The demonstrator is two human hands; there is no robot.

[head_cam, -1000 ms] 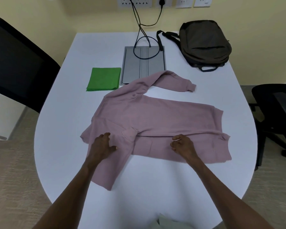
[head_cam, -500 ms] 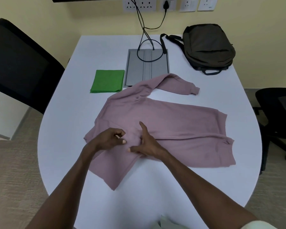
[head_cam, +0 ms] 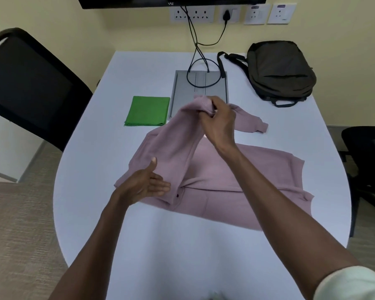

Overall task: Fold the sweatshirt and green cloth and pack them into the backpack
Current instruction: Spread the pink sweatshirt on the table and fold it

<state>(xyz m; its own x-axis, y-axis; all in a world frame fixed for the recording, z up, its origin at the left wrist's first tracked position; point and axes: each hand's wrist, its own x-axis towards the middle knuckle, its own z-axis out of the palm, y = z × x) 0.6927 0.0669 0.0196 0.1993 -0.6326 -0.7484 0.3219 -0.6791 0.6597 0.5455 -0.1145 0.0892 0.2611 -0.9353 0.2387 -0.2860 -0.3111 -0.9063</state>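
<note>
Head view: the pink sweatshirt (head_cam: pixel 236 178) lies spread across the middle of the white table (head_cam: pixel 139 72), its body running toward 3 o'clock. The right hand (head_cam: pixel 220 124) grips the cuff of one sleeve, fingers curled round the fabric, and holds it lifted above the table toward 12 o'clock, so the sleeve stretches up from the shoulder area. The left hand (head_cam: pixel 148 184) rests flat on the sweatshirt near its 9 o'clock end, fingers straight and together, thumb raised, pressing just beside the base of the lifted sleeve. The other sleeve lies flat on the table toward 1 o'clock. The green cloth (head_cam: pixel 147 111), already folded into a rectangle, sits at 11 o'clock of the sweatshirt, just beside a grey floor-box panel (head_cam: pixel 182 92) set in the table with black cables (head_cam: pixel 195 46) running to wall sockets. The dark backpack (head_cam: pixel 279 70) lies at 1 o'clock, near the table's far edge, well apart from the hands. A black chair (head_cam: pixel 30 89) stands at 9 o'clock.
</note>
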